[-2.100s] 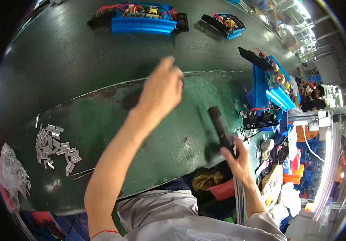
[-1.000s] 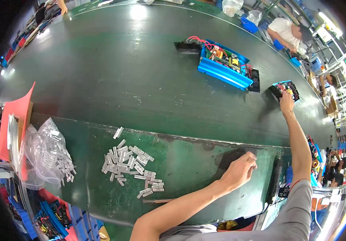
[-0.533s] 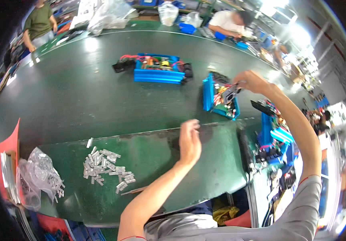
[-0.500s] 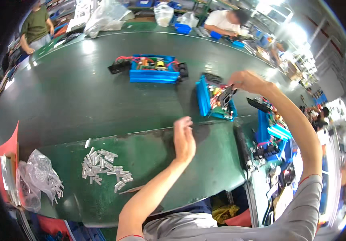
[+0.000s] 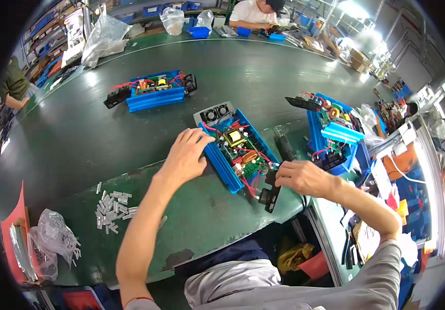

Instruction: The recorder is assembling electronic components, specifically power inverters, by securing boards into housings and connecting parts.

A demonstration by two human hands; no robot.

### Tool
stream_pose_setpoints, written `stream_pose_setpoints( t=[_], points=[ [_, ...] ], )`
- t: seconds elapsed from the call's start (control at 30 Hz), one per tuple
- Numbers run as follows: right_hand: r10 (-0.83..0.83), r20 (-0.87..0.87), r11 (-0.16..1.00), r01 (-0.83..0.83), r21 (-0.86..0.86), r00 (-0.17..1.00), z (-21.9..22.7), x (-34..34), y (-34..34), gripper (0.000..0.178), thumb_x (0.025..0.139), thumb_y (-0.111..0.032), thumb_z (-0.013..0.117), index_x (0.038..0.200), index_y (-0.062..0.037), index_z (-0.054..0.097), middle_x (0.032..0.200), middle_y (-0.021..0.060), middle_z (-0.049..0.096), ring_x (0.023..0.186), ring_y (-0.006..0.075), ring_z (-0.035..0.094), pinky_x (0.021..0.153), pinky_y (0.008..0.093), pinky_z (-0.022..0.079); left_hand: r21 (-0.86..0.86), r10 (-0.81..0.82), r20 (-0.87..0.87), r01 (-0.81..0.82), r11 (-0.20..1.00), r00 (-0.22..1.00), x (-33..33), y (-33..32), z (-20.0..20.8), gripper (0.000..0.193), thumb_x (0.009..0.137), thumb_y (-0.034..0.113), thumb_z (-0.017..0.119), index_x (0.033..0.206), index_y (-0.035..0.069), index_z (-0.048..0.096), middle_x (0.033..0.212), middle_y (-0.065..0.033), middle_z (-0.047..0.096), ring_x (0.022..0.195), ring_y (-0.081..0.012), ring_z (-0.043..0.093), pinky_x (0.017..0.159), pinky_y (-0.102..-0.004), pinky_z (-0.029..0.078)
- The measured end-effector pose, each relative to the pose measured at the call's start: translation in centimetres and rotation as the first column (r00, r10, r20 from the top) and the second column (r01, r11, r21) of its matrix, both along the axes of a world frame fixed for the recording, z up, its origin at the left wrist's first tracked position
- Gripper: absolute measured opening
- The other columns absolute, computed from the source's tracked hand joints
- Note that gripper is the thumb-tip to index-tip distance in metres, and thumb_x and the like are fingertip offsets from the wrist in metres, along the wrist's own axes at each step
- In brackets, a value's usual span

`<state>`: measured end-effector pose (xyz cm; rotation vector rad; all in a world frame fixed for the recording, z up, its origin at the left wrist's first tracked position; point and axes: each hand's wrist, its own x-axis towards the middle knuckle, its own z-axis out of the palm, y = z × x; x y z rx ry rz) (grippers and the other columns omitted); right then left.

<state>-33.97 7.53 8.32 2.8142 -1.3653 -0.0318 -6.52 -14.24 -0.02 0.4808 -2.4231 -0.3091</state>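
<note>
An open blue inverter case lies tilted across the front edge of the dark table section, its green circuit board with coils and red wires facing up. At its upper left corner my left hand grips the side wall. My right hand pinches a black end panel at the case's near end; red wires join the panel to the board. At the far end lies a grey end panel with two fans. My right fingertips are partly hidden behind the hand.
Another open blue case lies at the far left, and more blue cases are stacked at right. Small silvery metal pieces and a clear plastic bag lie front left. A black cylindrical object lies beside the case. Co-workers stand across the table.
The case has come nearer and turned. My left hand has moved from above the table onto its side wall. My right hand has come down and nearer, now at the black panel.
</note>
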Motion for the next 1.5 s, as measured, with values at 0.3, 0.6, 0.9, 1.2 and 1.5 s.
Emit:
stream_pose_setpoints(
  t=[0.3,0.6,0.9,1.2,1.5],
  points=[
    [-0.218,0.270,0.961,0.255,-0.109,0.938,-3.8,-0.4,3.1,0.031,0.075,0.004,0.069,0.103,-0.0069,0.067,0.113,0.0089,0.063,0.116,0.0309,0.059,0.095,0.0415,0.052,-0.007,-0.181,0.204,0.186,0.982,0.962,-3.3,-3.4,1.8,0.041,0.068,0.029,0.085,0.096,0.007,0.065,0.104,-0.0075,0.062,0.107,-0.0281,0.057,0.094,-0.0409,0.046],
    [-0.585,0.578,0.677,0.735,-0.039,0.569,-5.5,0.9,6.6,0.033,0.093,-0.002,0.060,0.125,-0.0013,0.056,0.130,0.0222,0.053,0.115,0.0401,0.056,0.097,0.0448,0.047,-0.026,-0.258,0.162,0.266,0.964,0.952,-2.7,2.2,1.8,0.040,0.070,0.040,0.084,0.077,0.008,0.061,0.079,-0.0045,0.060,0.081,-0.0256,0.061,0.074,-0.0371,0.045],
    [-0.634,0.719,0.597,0.770,0.223,0.284,-9.5,1.0,6.5,0.054,0.094,0.006,0.056,0.145,-0.0048,0.042,0.126,0.0281,0.062,0.119,0.0410,0.062,0.097,0.0414,0.051,-0.028,-0.044,0.080,0.047,0.999,0.996,0.4,12.1,1.4,0.039,0.066,0.033,0.090,0.068,0.011,0.058,0.067,-0.0020,0.054,0.057,-0.0206,0.058,0.050,-0.0329,0.047],
    [-0.542,0.653,0.617,0.778,-0.118,0.529,-8.5,1.4,0.6,0.032,0.090,0.005,0.066,0.121,-0.0021,0.064,0.116,0.0163,0.066,0.107,0.0305,0.064,0.092,0.0383,0.051,0.119,0.197,0.077,-0.205,0.972,0.977,3.5,17.2,0.9,0.029,0.070,0.019,0.089,0.081,0.011,0.063,0.078,-0.0033,0.061,0.067,-0.0211,0.060,0.057,-0.0322,0.047],
    [-0.243,0.584,0.943,0.329,-0.043,0.774,-9.0,7.3,2.2,0.041,0.063,-0.008,0.085,0.102,-0.0103,0.074,0.096,0.0028,0.063,0.089,0.0250,0.059,0.079,0.0400,0.047,0.290,0.684,0.255,-0.729,0.621,0.684,14.8,18.1,0.7,0.029,0.077,0.002,0.081,0.103,0.005,0.070,0.097,-0.0125,0.066,0.082,-0.0287,0.064,0.072,-0.0361,0.051]
  ],
)
